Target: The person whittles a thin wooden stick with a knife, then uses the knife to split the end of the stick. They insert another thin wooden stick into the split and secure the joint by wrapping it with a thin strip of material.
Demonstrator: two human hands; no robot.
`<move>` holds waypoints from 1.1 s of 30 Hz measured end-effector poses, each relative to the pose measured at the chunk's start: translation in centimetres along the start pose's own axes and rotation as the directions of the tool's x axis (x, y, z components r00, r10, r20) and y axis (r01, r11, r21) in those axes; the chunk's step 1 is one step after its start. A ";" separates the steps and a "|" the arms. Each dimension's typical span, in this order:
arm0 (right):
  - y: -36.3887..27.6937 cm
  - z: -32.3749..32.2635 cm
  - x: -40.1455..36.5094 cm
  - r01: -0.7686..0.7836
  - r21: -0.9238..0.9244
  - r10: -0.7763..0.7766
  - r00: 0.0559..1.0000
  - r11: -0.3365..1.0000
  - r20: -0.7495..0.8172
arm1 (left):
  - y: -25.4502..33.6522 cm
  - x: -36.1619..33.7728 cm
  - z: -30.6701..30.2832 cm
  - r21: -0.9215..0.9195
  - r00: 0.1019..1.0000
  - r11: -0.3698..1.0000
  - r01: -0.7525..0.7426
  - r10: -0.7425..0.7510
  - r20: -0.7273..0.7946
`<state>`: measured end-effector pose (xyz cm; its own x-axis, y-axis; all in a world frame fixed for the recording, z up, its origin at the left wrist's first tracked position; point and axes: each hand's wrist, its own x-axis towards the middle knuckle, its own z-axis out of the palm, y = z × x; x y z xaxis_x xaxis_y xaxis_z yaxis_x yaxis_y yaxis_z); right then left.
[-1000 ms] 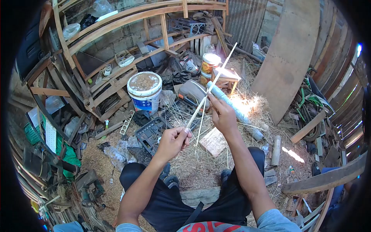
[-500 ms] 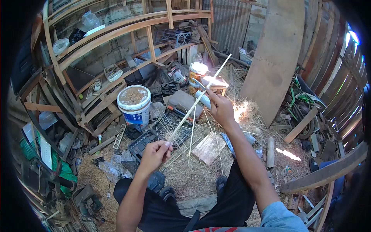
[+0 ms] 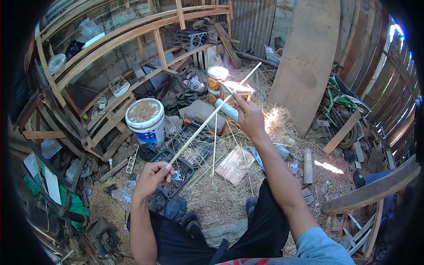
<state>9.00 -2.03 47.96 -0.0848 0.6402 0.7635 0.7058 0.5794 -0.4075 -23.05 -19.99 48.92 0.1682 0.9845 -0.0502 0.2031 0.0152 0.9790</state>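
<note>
A long, pale, thin bamboo strip runs slantwise in front of me, from lower left to upper right. My left hand is closed, pinching its lower end between thumb and fingers. Near the strip's upper part, my right hand is wrapped round a knife with a pale blue, tube-like handle. The narrow blade lies against the strip, partly lost in glare. Below the strip, a wooden block rests on the shavings, with several thin strips leaning and lying around it.
A white paint bucket stands left of the strip, beside a grey tool case. Stacked cans and a small sunlit wooden stool are beyond. An open black case lies near my left hand. A wide board leans behind.
My left hand has moved left and down with the strip's lower end, drawing the strip along. The right hand has shifted slightly left with the knife. The view has shifted a little.
</note>
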 end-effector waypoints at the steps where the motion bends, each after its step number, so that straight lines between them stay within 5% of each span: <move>1: 0.0 -0.1 0.1 -0.004 -0.004 0.004 1.000 1.000 -0.020 | -0.1 -0.1 -0.2 -0.005 1.000 1.000 0.007 -0.007 -0.005; 12: 4.3 -1.0 -0.2 -0.196 0.036 0.199 0.965 0.980 -0.172 | -0.2 -1.5 -2.5 0.017 1.000 1.000 0.021 -0.021 -0.006; 20: 7.2 -3.3 -1.3 -0.529 0.075 0.532 0.823 0.846 -0.199 | -1.0 -2.9 -6.5 0.052 0.998 0.998 0.037 -0.034 -0.049; 23: 12.1 -1.1 -2.7 -0.441 0.106 0.451 0.841 0.891 -0.298 | -1.7 -2.3 -7.2 -0.003 0.978 1.000 0.009 -0.010 -0.209; 24: 15.8 2.0 -3.6 -0.216 0.017 0.196 0.848 0.976 -0.493 | -2.6 -1.8 -7.3 -0.047 0.968 0.998 -0.043 0.030 -0.250; 26: 12.5 2.9 -3.7 -0.505 0.344 0.575 0.807 0.791 -0.138 | -2.3 -1.0 -5.6 -0.217 0.936 0.973 -0.073 -0.008 -0.353; 28: 5.0 2.4 -3.6 -0.673 0.580 0.711 0.670 0.458 0.216 | -3.1 0.3 -4.6 -0.375 0.949 0.919 -0.124 -0.001 -0.316; 33: -5.8 3.1 -3.8 -0.591 0.660 0.428 0.802 0.464 0.417 | -1.7 2.9 0.3 -0.587 0.979 0.806 -0.080 -0.048 -0.199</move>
<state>3.09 -6.26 45.88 -0.0589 0.9717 0.2287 -0.0870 0.2232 -0.9709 -22.67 -17.21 47.01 -0.0372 0.9977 -0.0569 -0.4159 0.0363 0.9087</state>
